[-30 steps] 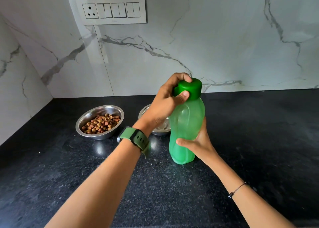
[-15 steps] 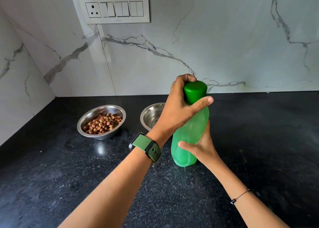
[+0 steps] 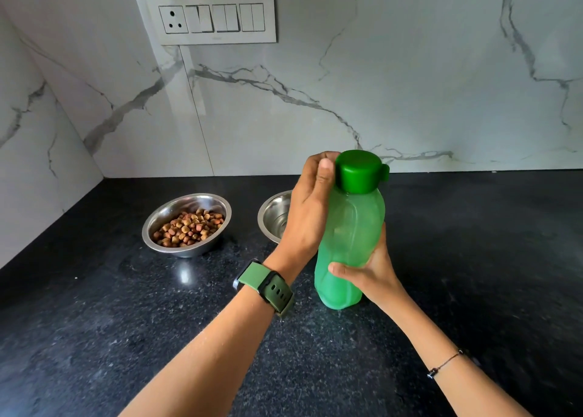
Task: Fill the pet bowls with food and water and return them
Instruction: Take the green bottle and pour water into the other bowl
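Note:
A translucent green water bottle [image 3: 353,227] stands upright on the black counter [image 3: 126,322], its dark green cap [image 3: 359,172] on. My right hand [image 3: 372,271] grips the lower body of the bottle from the right. My left hand [image 3: 307,208], with a green watch on the wrist, curls its fingers and thumb against the cap's left side. A steel bowl [image 3: 151,227] holding brown kibble sits to the left. A second steel bowl [image 3: 271,214], with nothing visible in it, stands behind my left hand and is partly hidden by it.
A marble wall rises behind the counter with a switch and socket panel [image 3: 211,17] at upper left. Another marble wall [image 3: 31,164] closes off the left side. Bare counter stretches to the right of the bottle and in front of it.
My left hand has slid off the top of the cap to its left side, so the whole cap now shows. The bottle stays upright in my right hand.

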### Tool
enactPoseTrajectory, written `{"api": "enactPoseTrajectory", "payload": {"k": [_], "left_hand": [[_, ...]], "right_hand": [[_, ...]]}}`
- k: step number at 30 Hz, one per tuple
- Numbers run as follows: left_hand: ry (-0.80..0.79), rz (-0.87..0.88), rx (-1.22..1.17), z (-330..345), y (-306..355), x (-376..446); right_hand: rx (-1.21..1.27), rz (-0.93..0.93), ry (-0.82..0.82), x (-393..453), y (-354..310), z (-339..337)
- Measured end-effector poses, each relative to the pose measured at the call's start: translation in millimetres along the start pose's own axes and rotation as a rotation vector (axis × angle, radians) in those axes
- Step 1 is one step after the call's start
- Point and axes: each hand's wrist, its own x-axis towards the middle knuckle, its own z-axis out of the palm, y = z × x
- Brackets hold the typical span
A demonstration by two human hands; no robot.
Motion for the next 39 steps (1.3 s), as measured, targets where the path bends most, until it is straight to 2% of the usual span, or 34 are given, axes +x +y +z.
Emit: {"api": "enactPoseTrajectory", "payload": {"k": [3, 5, 10, 15, 21, 24, 32, 37, 39], "left_hand": [[-0.096, 0.046, 0.271, 7, 4, -5], [-0.074, 0.038, 0.359, 8, 3, -4], [-0.075, 0.0, 0.189, 0, 0, -2], [0.081, -0.078, -0.013, -2, -6, 1], [-0.071, 0.044, 0.295, 9, 5, -9], [-0.052, 0.057, 0.375, 9, 3, -7], [-0.064, -0.03, 0.158, 6, 0, -5], [0.079, -0.104, -0.117, 4, 0, -2], [0.098, -0.11, -0.14, 3, -3, -1]], "right_hand": [[0.013, -0.012, 0.002, 0, -1, 1], [0.016, -0.015, 0.004, 0, -2, 1], [0.011, -0.007, 0.004, 0, 1, 0], [0.019, 0.008, -0.001, 1, 3, -1], [0.03, 0.0, -0.003, 0, 0, -1], [0.035, -0.009, 0.0, 1, 0, 0], [0.02, -0.014, 0.013, 2, 6, -2], [0.042, -0.024, 0.01, 2, 9, -1], [0.053, -0.035, 0.006, 2, 9, -1]]}}
